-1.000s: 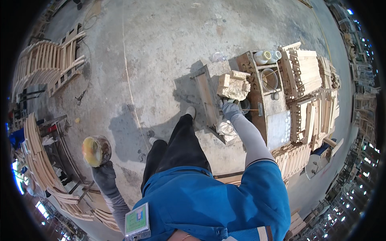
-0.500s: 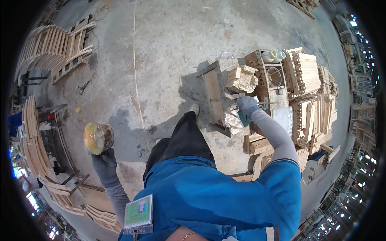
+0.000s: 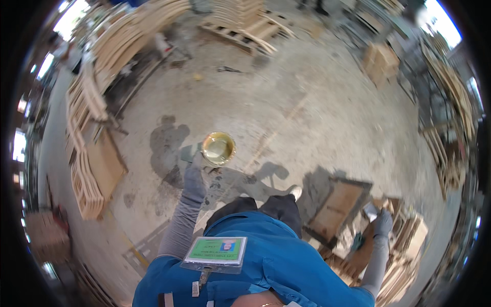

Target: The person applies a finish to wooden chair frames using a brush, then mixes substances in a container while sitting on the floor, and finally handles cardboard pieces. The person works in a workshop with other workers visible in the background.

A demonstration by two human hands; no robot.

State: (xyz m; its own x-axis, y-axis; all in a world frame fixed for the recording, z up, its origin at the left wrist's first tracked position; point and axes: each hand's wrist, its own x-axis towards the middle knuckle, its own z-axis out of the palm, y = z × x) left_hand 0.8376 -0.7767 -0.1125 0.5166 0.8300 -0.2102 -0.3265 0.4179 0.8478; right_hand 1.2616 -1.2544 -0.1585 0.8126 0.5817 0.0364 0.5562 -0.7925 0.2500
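Head view. Yellowish tub (image 3: 218, 147): above floor (image 3: 291, 117), left hand (image 3: 194, 180) grasping its lower-left side; a loosened or tilted grip could spill any contents. Right hand (image 3: 382, 224): beyond brown panel's (image 3: 336, 211) right edge; grip cannot be told.

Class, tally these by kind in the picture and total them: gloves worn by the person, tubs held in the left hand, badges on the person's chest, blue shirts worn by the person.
Grey gloves: 2
Round tub in left hand: 1
Badge: 1
Blue shirt: 1
Total: 5
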